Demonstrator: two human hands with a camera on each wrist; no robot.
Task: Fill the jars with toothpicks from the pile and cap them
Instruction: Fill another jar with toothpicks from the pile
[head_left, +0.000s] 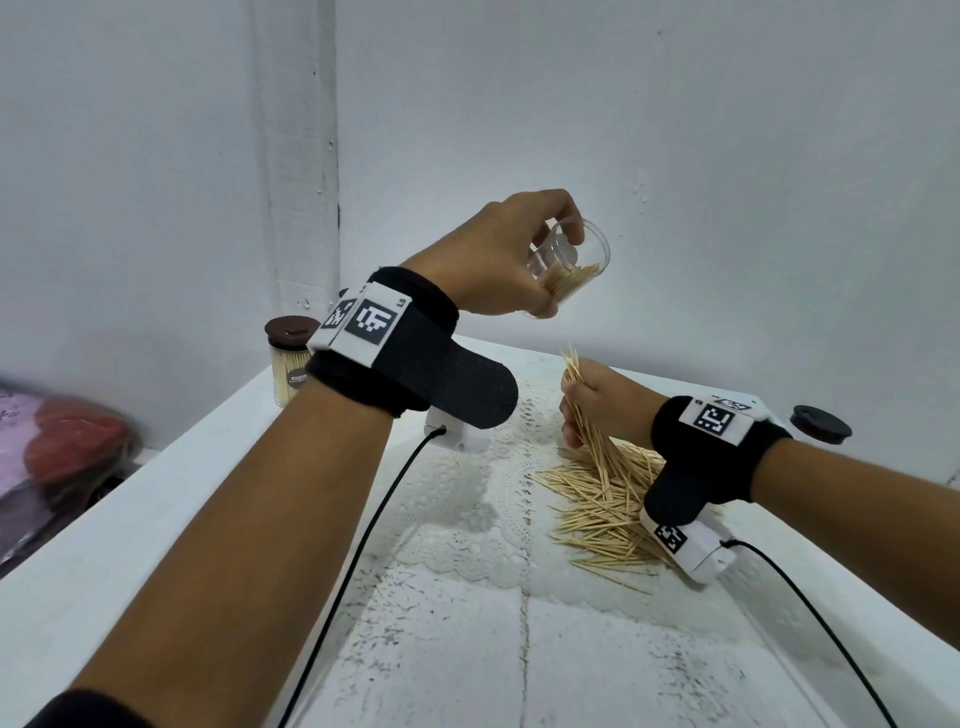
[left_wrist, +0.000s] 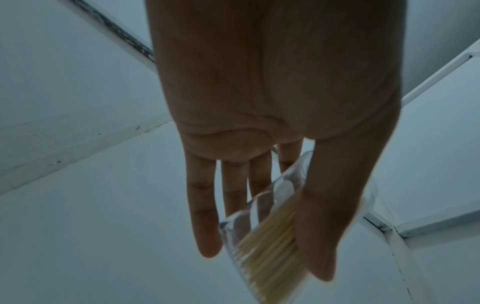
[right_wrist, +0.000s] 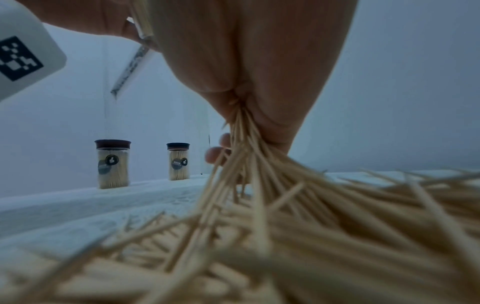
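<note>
Looked like a plain room in a home, set up w/ a makeshift work spot, not a lab or shop. Bare white walls (head_left: 675, 156) met in a corner w/ scuffed, flaking paint along the joint. The bench (head_left: 156, 519) was white-painted, worn and speckled, w/ a lace doily (head_left: 467, 519) spread over its middle. Off the bench's left edge lay a pink and red bundle (head_left: 57, 457), blurred, maybe cloth or bags. Two capped toothpick jars (right_wrist: 113, 164) stood near the far-left corner, household stuff.
</note>
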